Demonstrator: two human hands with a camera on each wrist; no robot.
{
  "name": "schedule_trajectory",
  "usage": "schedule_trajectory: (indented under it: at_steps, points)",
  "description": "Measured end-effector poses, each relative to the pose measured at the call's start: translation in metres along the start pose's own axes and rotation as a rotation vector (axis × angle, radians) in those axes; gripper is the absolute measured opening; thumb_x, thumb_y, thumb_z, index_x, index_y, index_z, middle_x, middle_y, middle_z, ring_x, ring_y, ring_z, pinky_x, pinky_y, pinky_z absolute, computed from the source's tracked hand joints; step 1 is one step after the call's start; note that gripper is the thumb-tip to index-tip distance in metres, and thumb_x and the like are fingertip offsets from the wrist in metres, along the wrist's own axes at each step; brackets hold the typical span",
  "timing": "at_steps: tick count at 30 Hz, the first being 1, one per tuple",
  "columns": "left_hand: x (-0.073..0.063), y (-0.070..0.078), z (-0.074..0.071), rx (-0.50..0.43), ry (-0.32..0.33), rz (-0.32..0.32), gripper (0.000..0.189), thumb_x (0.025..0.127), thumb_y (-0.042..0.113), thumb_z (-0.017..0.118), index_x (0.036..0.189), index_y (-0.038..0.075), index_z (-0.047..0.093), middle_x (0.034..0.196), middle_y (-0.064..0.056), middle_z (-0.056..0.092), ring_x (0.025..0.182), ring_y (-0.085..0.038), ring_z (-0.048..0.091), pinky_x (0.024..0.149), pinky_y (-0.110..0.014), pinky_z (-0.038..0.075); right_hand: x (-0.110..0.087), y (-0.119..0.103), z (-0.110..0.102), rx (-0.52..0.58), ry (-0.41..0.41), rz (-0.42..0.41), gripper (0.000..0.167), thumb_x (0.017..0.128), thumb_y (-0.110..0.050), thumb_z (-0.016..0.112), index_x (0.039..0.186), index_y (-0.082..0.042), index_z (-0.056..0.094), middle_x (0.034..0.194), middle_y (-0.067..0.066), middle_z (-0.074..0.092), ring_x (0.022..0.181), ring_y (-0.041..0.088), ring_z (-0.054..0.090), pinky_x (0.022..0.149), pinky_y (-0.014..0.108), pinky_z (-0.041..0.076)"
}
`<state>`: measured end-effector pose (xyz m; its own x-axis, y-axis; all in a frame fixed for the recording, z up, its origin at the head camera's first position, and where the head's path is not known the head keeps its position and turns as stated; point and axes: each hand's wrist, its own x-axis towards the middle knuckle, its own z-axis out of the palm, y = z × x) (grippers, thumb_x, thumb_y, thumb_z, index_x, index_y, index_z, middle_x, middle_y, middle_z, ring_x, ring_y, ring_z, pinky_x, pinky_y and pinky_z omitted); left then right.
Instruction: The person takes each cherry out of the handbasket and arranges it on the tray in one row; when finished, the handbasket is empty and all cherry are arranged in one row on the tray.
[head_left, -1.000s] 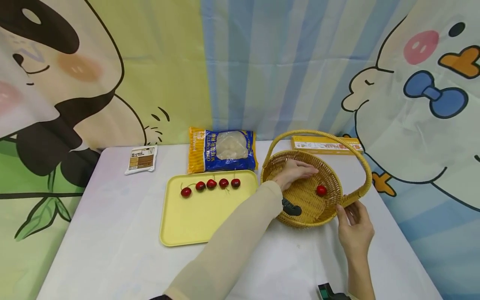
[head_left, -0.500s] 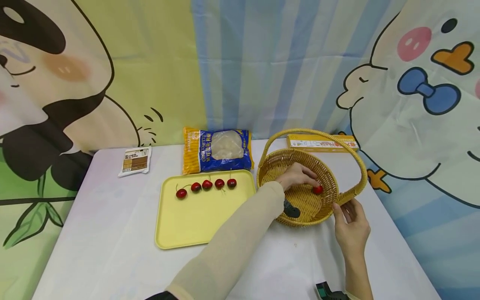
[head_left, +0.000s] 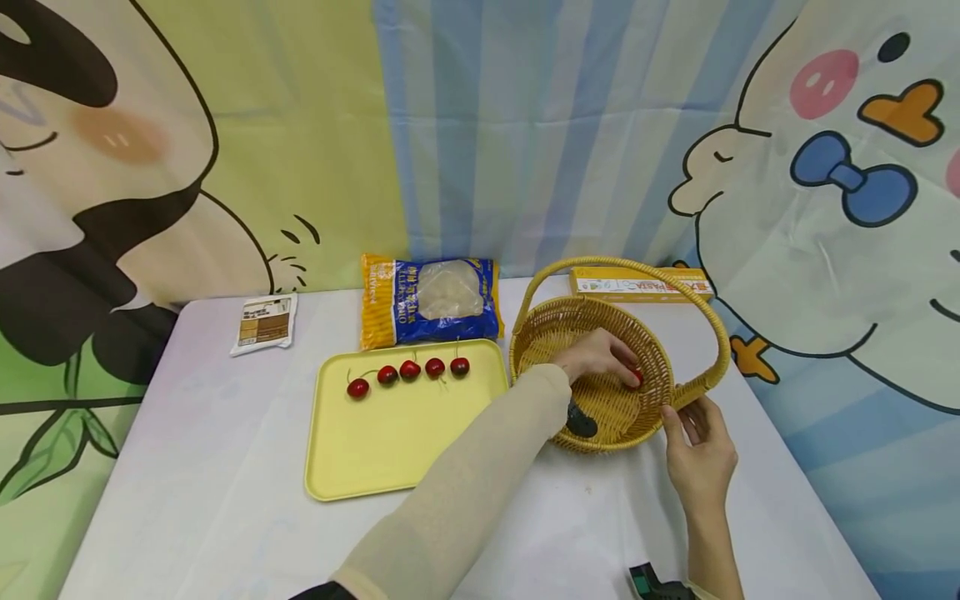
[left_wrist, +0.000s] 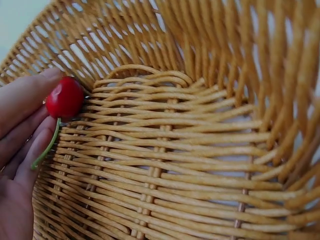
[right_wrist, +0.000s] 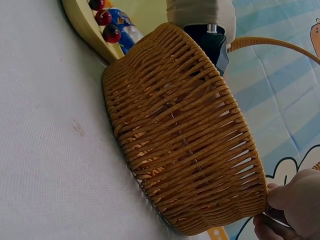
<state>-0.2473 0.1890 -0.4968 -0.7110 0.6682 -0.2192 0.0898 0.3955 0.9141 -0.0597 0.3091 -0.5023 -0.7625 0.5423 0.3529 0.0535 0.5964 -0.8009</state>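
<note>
My left hand (head_left: 598, 353) reaches down inside the wicker basket (head_left: 540, 333), its fingertips at a red cherry (head_left: 638, 377) near the right inner wall. The left wrist view shows that cherry (left_wrist: 65, 97) between index finger and thumb, its green stem hanging along the thumb. With my right hand (head_left: 701, 457) I grip the basket's rim at the base of its arched handle, thumb on the near side. Part of the cherry is covered by the left fingers in the head view. To the left, several cherries (head_left: 409, 370) with stems lie in a row on a yellow tray (head_left: 367, 467).
Behind the tray lies a blue and yellow food bag (head_left: 450, 292). A yellow pasta box (head_left: 637, 285) sits behind the basket, under its handle. A small white and brown packet (head_left: 265, 322) rests at the table's back left. A printed curtain stands along the back.
My left hand has moved right and down inside the basket, from apart from the cherry to fingers around it. My right hand keeps its grip on the rim. The head view has shifted slightly.
</note>
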Motion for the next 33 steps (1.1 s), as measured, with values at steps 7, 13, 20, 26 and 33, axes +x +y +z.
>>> schedule_trajectory:
  at_steps: [7,13,20,26,33]
  points:
    - [-0.002,0.007,0.005,0.082,-0.019,0.022,0.03,0.081,0.011,0.091,0.109,0.014,0.083,0.1,0.007,0.078,0.09,-0.004,0.065,0.079,-0.021,0.055,0.0,-0.003,-0.001,-0.007,0.0,0.005,0.048,0.101,-0.012,0.07,0.147,-0.01,0.057,0.138,0.015,0.066,0.13,0.014,0.064,0.1,0.009,0.048]
    - [-0.005,0.008,0.006,0.118,0.001,0.022,0.026,0.082,0.011,0.091,0.106,0.015,0.083,0.097,0.007,0.077,0.086,-0.004,0.065,0.077,-0.02,0.054,0.0,-0.003,0.0,0.0,-0.003,-0.005,0.049,0.1,-0.011,0.071,0.147,-0.008,0.058,0.138,0.014,0.066,0.129,0.012,0.064,0.1,0.009,0.048]
    - [-0.008,0.007,-0.003,0.086,0.025,0.022,0.024,0.083,0.015,0.091,0.106,0.015,0.083,0.097,0.007,0.077,0.087,-0.005,0.067,0.078,-0.022,0.056,-0.001,-0.004,0.001,-0.006,-0.01,0.003,0.048,0.101,-0.013,0.07,0.147,-0.009,0.057,0.138,0.015,0.066,0.13,0.012,0.064,0.1,0.009,0.048]
    - [-0.016,0.015,-0.02,0.058,0.05,0.051,0.025,0.085,0.019,0.089,0.11,0.016,0.082,0.099,0.008,0.078,0.09,-0.004,0.068,0.08,-0.022,0.056,-0.001,-0.006,0.002,0.011,-0.02,0.001,0.049,0.101,-0.011,0.069,0.148,-0.007,0.056,0.138,0.016,0.065,0.128,0.005,0.062,0.1,0.01,0.049]
    - [-0.03,0.032,-0.034,0.077,0.03,0.129,0.027,0.088,0.021,0.086,0.115,0.017,0.081,0.103,0.009,0.078,0.091,0.0,0.068,0.078,-0.016,0.054,-0.002,-0.008,-0.001,0.034,-0.008,0.033,0.049,0.1,-0.01,0.07,0.148,-0.008,0.057,0.139,0.016,0.065,0.128,0.007,0.063,0.099,0.009,0.048]
